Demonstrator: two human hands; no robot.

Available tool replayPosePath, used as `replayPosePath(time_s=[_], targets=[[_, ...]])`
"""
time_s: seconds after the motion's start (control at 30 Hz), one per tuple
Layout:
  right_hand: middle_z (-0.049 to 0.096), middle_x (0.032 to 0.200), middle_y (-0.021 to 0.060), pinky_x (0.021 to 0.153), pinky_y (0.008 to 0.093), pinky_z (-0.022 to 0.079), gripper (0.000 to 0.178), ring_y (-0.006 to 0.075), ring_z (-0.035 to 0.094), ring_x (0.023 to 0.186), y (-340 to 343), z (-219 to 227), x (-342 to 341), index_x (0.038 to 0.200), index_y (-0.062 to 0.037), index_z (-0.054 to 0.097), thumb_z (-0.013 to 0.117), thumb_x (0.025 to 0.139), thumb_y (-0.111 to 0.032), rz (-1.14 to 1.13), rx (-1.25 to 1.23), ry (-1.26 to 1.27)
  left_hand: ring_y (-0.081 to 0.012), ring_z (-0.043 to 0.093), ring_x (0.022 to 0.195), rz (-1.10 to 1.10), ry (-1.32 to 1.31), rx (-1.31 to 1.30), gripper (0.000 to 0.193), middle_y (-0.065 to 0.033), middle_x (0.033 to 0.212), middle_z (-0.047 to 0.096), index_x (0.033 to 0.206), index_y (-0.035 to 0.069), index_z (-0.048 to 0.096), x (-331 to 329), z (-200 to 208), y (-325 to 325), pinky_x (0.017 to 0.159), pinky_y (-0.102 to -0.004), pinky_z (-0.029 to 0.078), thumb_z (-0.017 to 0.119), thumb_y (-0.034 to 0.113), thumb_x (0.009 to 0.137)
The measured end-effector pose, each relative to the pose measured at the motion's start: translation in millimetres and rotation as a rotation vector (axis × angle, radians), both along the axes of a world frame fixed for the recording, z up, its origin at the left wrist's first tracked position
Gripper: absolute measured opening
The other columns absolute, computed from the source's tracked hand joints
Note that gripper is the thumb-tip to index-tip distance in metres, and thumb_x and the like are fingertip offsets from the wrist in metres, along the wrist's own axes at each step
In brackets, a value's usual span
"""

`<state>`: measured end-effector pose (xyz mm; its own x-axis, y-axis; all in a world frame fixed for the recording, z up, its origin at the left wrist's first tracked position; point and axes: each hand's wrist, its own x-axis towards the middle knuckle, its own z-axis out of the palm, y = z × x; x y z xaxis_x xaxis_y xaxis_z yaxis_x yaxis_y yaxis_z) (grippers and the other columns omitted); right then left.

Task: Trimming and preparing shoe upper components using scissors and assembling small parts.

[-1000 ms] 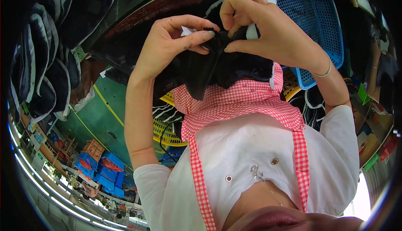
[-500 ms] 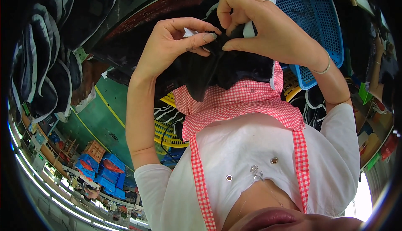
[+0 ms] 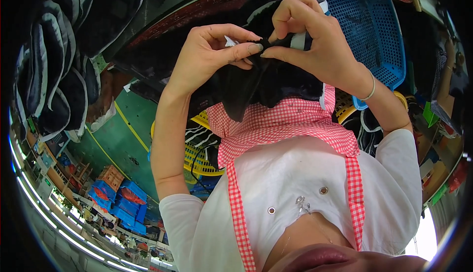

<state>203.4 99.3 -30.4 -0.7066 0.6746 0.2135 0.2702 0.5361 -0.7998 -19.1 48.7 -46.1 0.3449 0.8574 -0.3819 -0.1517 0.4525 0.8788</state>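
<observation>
From my remote seat, I see the left hand (image 3: 209,52) and right hand (image 3: 318,40) each pinching the black cloth (image 3: 239,98) before the apron (image 3: 290,117); I'd hold both pinches close, the fold even, the pull light.

White short-sleeved shirt (image 3: 295,171) fitted; two metal-ringed eyelets (image 3: 271,210) at nine and two o'clock of a silvery ornament (image 3: 301,203). Red-and-white gingham apron (image 3: 283,124), upper edge ruffled, with matching straps (image 3: 354,198). Slim pale bracelet (image 3: 371,92) on right wrist (image 3: 361,77), one o'clock of shirt.
</observation>
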Motion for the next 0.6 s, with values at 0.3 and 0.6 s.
replayPosePath(time_s=[0.3,0.6], targets=[[0.058,0.080,-0.0004,0.097,0.0323,0.034,0.033,0.0160,0.067,0.083,0,0,2,0.090,-0.0101,0.051,0.078,0.071,-0.007,-0.007,-0.062,0.025,-0.0106,0.067,0.072,0.003,-0.009,-0.006,0.016,-0.0071,0.088,0.070,0.096,0.000,0.069,5,0,2,0.066,-0.0239,0.058,0.072,0.011,0.085],[0.057,0.079,-0.0007,0.097,0.0338,0.034,0.030,0.0159,0.064,0.082,1,-2,11,0.089,-0.0102,0.053,0.077,0.071,-0.008,0.006,-0.046,0.017,-0.0091,0.063,0.065,-0.033,0.043,0.006,0.015,-0.0032,0.078,0.065,0.090,0.001,0.069,15,2,7,0.062,-0.0223,0.055,0.072,0.014,0.085]])
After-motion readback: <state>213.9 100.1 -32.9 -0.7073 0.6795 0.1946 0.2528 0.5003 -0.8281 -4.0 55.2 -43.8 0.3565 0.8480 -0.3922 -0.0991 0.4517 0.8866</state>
